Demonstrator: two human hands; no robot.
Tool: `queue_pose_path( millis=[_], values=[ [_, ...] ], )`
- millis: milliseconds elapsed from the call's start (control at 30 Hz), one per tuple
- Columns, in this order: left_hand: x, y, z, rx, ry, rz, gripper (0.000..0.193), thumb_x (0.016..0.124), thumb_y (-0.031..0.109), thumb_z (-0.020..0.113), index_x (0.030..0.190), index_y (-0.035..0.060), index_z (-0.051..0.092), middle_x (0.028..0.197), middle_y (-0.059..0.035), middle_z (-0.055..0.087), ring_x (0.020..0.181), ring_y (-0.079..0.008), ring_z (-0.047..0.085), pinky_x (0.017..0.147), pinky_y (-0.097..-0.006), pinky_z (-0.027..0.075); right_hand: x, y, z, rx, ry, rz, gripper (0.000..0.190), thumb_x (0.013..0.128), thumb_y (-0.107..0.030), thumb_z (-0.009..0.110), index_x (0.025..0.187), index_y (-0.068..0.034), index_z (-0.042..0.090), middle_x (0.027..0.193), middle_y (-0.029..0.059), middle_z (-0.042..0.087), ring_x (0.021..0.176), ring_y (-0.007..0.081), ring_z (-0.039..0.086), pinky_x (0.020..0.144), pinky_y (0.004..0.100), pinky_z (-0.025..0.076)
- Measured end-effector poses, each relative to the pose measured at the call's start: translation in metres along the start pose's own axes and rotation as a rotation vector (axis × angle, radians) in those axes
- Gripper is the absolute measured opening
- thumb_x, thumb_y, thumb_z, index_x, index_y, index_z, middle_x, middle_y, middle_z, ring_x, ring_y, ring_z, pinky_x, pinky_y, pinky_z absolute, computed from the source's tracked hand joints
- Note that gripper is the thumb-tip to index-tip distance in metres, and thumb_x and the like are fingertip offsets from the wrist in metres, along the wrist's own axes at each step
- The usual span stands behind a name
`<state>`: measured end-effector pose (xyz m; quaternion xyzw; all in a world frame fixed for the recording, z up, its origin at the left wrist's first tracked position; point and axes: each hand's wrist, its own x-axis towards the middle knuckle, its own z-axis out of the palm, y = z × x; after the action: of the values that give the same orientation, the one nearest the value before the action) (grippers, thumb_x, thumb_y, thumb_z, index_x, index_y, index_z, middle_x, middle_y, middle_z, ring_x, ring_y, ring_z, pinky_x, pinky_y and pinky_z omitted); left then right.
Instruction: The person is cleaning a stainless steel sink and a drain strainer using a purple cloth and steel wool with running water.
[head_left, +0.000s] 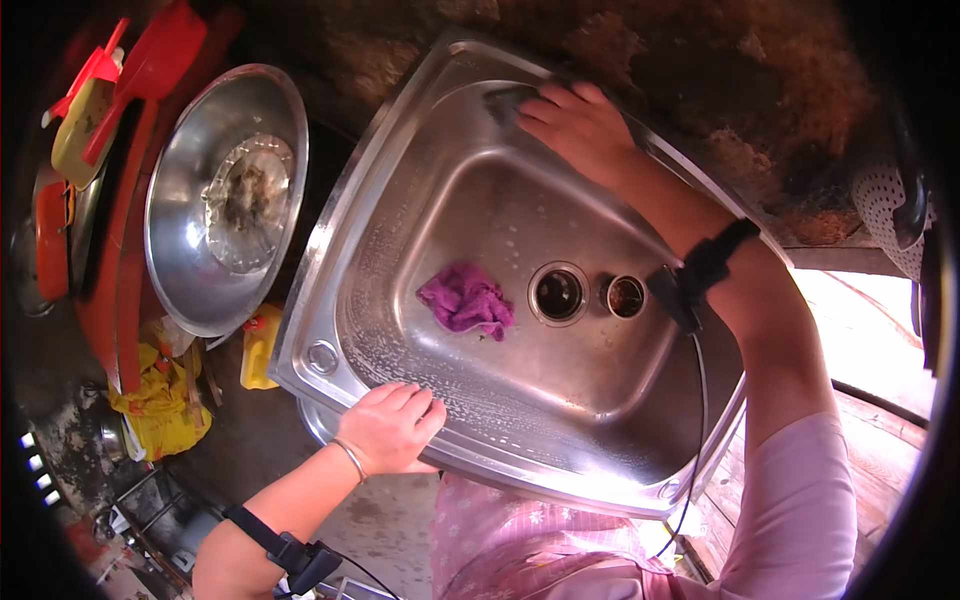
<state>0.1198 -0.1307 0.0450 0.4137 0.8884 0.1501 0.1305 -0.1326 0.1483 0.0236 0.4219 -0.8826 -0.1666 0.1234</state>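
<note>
A stainless steel sink basin (555, 217) lies tilted before me, its near wall wet with foamy drops. My left hand (394, 427) grips its near rim, fingers over the edge. At the far inner wall, my right hand (577, 127) presses with spread fingers beside a blurred dark grey patch; whether this is a pad or a reflection, I cannot tell. A crumpled purple cloth (469, 300) rests on the basin floor, left of the round drain hole (559, 293) and a smaller round opening (625, 296). Neither hand touches the cloth.
Left of the sink stands a large metal bowl (176, 217). Red and yellow plastic scoops (161, 56) are beyond it. A yellow bottle (260, 352) and a yellow plastic bag (169, 412) sit lower left. A thin cable (705, 405) hangs from my right forearm strap across the basin.
</note>
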Motion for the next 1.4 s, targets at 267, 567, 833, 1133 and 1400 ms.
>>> queue_pose_path(
  millis=[267,567,833,1133,1400],
  values=[
    [-0.006,-0.001,-0.003,-0.012,-0.052,0.001,0.067,0.051,0.054,0.066,0.099,0.0076,0.056,0.097,-0.0083,0.058,0.089,-0.0214,0.057,0.081,-0.0336,0.044,-0.179,-0.029,0.039,0.112,-0.285,0.335,0.029,0.068,-0.009,0.051,0.094,-0.017,0.06,0.103,-0.0034,0.055,0.104,0.0146,0.047,0.078,0.0288,0.037],
    [-0.018,-0.066,-0.053,0.109,-0.021,-0.08,0.069,0.068,0.06,0.054,0.112,0.0074,0.052,0.123,-0.0139,0.045,0.118,-0.0293,0.039,0.101,-0.05,0.02,-0.044,-0.088,0.025,0.923,0.338,0.94,0.043,0.068,0.006,0.05,0.106,-0.015,0.055,0.101,0.0095,0.052,0.095,0.0284,0.05,0.085,0.0388,0.04],
    [-0.015,-0.088,-0.053,0.079,-0.03,-0.138,0.048,0.065,0.043,0.06,0.1,0.01,0.059,0.132,-0.0108,0.038,0.125,-0.0288,0.029,0.103,-0.0513,0.016,0.062,-0.083,0.057,0.462,0.64,0.835,0.032,0.066,0.001,0.053,0.093,-0.017,0.058,0.095,0.0032,0.052,0.09,0.0238,0.05,0.072,0.0362,0.042],
    [-0.023,-0.094,-0.048,0.131,-0.081,-0.147,0.047,0.064,0.041,0.055,0.103,0.0149,0.059,0.132,-0.0129,0.038,0.126,-0.0323,0.027,0.103,-0.0511,0.011,0.078,-0.092,0.063,0.524,0.739,0.801,0.026,0.064,-0.001,0.055,0.084,-0.017,0.06,0.088,0.0019,0.053,0.085,0.0225,0.052,0.068,0.0357,0.044],
    [-0.022,-0.097,-0.045,0.116,-0.079,-0.149,0.047,0.065,0.042,0.054,0.103,0.0152,0.06,0.132,-0.0129,0.038,0.126,-0.0328,0.027,0.104,-0.0497,0.011,0.071,-0.124,0.09,0.735,0.39,1.054,0.034,0.062,0.002,0.055,0.091,-0.015,0.057,0.096,0.0046,0.051,0.09,0.0274,0.052,0.069,0.0382,0.046]
  ],
)
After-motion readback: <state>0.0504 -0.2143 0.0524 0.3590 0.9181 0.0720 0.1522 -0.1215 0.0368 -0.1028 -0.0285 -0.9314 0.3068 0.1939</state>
